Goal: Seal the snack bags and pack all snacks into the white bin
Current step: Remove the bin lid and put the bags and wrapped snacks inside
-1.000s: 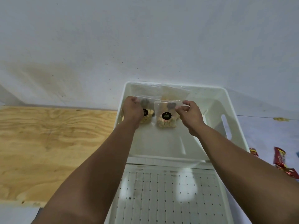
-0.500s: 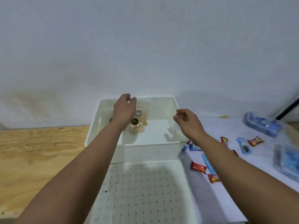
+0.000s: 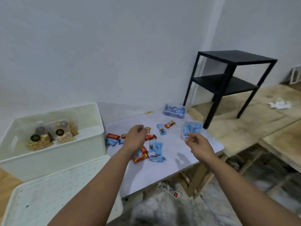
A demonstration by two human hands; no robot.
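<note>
A: Starting with the biggest thing, the pale grey tabletop carries the loose sweets, and the white plastic bin sits at its left end with two clear bags of biscuits standing inside.

B: And the white perforated lid lies in front of the bin, nearer the person?

A: Yes. Two clear tubs of blue sweets stand at the tabletop's far right. The scatter of small red and blue wrapped candies lies between bin and tubs.

B: What could go wrong?

A: The candies are small and slippery-looking; a hurried scoop could knock some off the near edge. The nearer tub stands by the tabletop's right edge, so a clumsy pull might tip it over.

B: Where are the hands?

A: The left hand hangs over the candies, fingers loosely curled, holding nothing. The right hand is just before the nearer tub, its fingers loosely bent, close to the rim; contact cannot be told.
</note>
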